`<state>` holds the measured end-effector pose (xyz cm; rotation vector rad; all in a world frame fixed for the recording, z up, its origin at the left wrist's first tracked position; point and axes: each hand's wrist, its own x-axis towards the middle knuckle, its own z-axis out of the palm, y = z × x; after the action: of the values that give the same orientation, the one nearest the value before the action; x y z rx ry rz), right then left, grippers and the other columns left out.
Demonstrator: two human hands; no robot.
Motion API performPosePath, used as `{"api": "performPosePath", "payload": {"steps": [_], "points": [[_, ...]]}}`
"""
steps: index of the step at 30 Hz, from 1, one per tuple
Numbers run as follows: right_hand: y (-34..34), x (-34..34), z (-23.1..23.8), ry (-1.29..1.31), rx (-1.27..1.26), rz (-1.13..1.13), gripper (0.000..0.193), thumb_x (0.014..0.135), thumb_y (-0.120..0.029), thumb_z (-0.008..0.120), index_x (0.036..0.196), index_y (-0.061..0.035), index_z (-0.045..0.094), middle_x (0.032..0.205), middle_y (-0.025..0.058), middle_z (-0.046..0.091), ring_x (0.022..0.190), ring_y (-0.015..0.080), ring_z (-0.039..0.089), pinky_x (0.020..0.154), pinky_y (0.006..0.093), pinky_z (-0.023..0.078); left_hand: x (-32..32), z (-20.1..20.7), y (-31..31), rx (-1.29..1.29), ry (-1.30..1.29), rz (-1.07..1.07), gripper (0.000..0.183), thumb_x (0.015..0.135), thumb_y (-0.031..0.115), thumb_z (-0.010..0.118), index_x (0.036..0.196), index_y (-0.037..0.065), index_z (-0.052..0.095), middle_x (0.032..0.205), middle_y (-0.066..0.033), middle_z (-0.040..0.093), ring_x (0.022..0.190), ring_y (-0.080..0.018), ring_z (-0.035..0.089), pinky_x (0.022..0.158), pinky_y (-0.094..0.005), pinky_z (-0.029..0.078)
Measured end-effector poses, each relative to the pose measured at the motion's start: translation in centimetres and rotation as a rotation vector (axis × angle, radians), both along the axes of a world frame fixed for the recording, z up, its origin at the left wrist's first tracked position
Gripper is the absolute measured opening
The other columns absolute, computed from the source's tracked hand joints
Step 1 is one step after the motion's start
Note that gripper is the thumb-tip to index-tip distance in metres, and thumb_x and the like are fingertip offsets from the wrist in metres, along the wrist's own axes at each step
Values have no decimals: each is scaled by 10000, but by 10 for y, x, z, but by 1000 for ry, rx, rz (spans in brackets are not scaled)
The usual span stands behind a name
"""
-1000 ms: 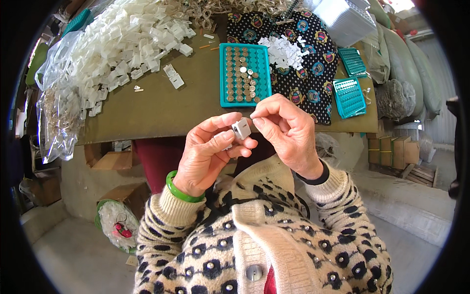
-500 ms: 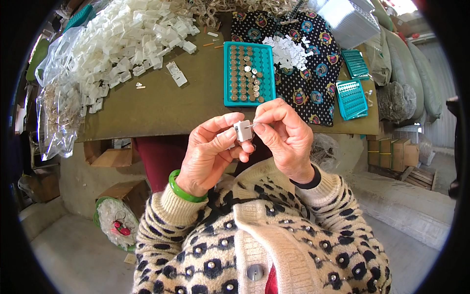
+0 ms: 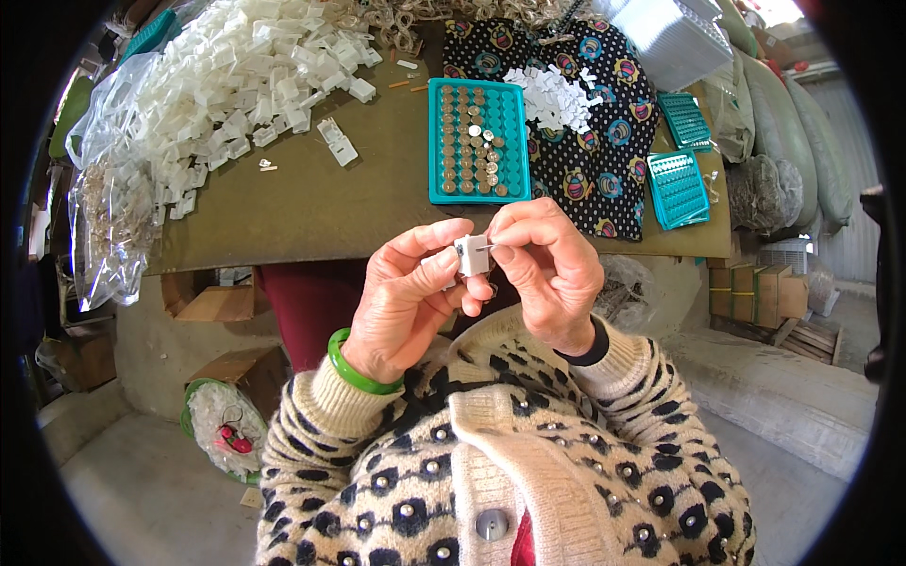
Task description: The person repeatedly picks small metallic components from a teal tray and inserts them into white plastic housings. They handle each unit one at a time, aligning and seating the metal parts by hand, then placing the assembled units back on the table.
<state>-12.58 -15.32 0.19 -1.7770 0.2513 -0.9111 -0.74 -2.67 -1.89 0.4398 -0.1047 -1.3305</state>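
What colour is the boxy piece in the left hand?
The boxy piece is white; head view.

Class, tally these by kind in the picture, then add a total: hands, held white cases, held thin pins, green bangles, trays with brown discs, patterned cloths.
Hands (left hand, right hand): 2
White case: 1
Thin pin: 1
Green bangle: 1
Tray with discs: 1
Patterned cloth: 1
Total: 7

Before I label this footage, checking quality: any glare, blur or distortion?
Head view: fisheye distortion within black borders; washed-out bright patch at upper right; glints on the clear bag; thin piece in the right hand too fine to judge for blur.
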Motion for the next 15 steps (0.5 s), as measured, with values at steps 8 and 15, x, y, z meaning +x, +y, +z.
{"api": "performPosePath", "payload": {"steps": [8, 15], "points": [[0, -2, -3, 25, 5, 14, 74, 870, 14, 658, 902, -16, 599, 902, 97, 608, 793, 191, 595, 717, 285, 482, 0, 1, -1, 5, -1, -3, 261, 941, 46, 602, 1200, 18, 621, 996, -152, 677, 822, -245, 688, 676, -318, 579], [-1, -1, -2, 32, -120, -8, 92, 860, 24, 666, 912, -22, 605, 903, 96, 605, 774, 190, 604, 680, 290, 497, -1, 5, 1, 64, -26, 13, 256, 943, 55, 601, 1196, 17, 620, 941, -144, 679, 789, -232, 678, 665, -318, 576]]}}
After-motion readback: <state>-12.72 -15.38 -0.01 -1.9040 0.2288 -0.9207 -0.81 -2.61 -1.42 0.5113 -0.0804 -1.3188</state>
